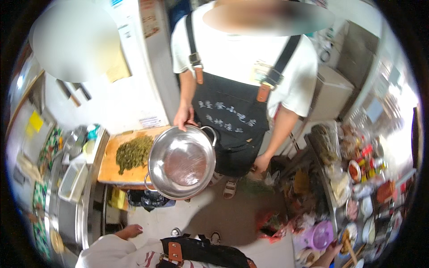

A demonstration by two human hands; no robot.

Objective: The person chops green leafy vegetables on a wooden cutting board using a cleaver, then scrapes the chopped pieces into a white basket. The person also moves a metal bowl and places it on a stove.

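Low in the picture on the left, my left hand (128, 231) hangs loosely from a white sleeve, its fingers partly extended and holding nothing. My right hand (330, 253) is at the lower right, beside a purple plastic basket (320, 235) and a bowl of food; its fingers look stretched out, with no held thing visible. Facing me stands a person in a black apron (228, 116), whose hand (184, 116) grips the rim of a shiny two-handled steel pot (182, 161). The pot is tilted toward me, with no food visible inside. That person's other hand (260, 163) hangs low.
Chopped greens (134, 153) lie on a wooden board (109, 169) at the left. Knives (73, 91) hang on the white wall. A white plastic tray (73, 182) rests on the left counter. Jars, bowls and packets crowd the right counter; red bags (270, 226) lie on the floor.
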